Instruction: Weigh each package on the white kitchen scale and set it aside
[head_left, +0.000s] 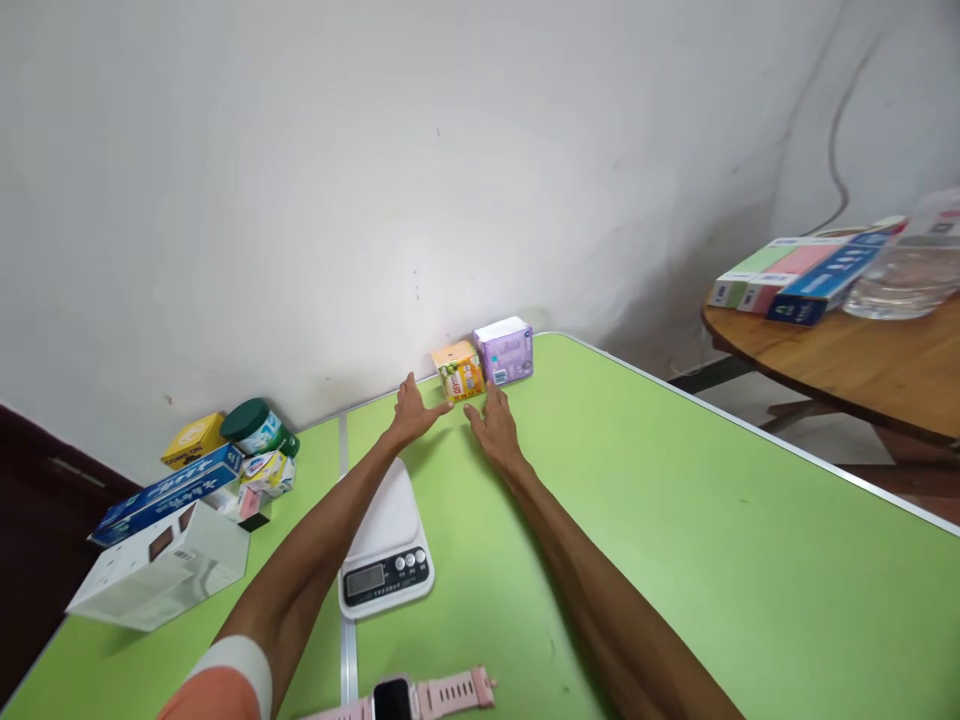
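Note:
Near the wall, a small orange-yellow box (460,376) with printed fruit stands on the green table (645,500). Just left of it is my left hand (412,412), its thumb stretched toward the box and its fingers apart. To the front right, my right hand (495,430) has its fingers spread, close to the box's lower edge. Whether either hand touches the box I cannot tell. A purple pack (504,350) with a white top stands against the box's right side. Below my left hand lies a white kitchen scale (385,545), partly covered by my left forearm.
On the left are a white box (169,570), a long blue box (169,490), a yellow box (193,440), a green-lidded tub (260,428) and smaller boxes. A pink smartwatch (393,699) lies in front. A round wooden table (847,360) with toothpaste-like cartons stands right.

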